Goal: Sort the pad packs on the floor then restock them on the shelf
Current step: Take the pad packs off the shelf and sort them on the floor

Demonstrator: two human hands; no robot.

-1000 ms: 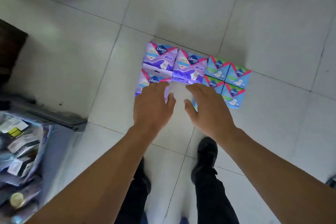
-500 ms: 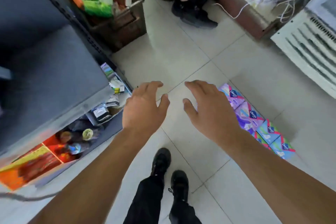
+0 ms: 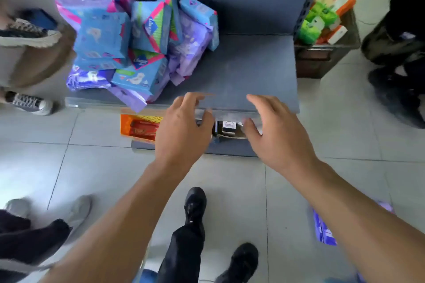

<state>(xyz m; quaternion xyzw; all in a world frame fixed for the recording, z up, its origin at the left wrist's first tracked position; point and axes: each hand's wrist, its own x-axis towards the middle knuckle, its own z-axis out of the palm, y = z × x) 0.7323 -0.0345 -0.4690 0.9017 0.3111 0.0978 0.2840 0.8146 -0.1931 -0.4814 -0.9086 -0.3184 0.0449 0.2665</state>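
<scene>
Pad packs: a loose heap of blue and purple packs is seen on the left part of the shelf, some tilted, some lying flat; pink and green corner bands are shown on the blue ones.
Purple pack: seen on the floor at lower right, partly hidden behind the right forearm.
Left hand: held over the front edge of the shelf, fingers loosely spread, nothing gripped.
Right hand: held beside the left one, well apart from the heap, fingers relaxed and empty.
Shelf: a dark grey board with an upright back panel; its right part is bare.
Lower shelf: small boxes are seen below the front edge, and an orange carton to their left.
Crate: a dark crate stands right of the shelf, filled with green, orange and white packets.
Floor: pale grey tiles; shoes and legs of other persons are seen at the left and right edges.
</scene>
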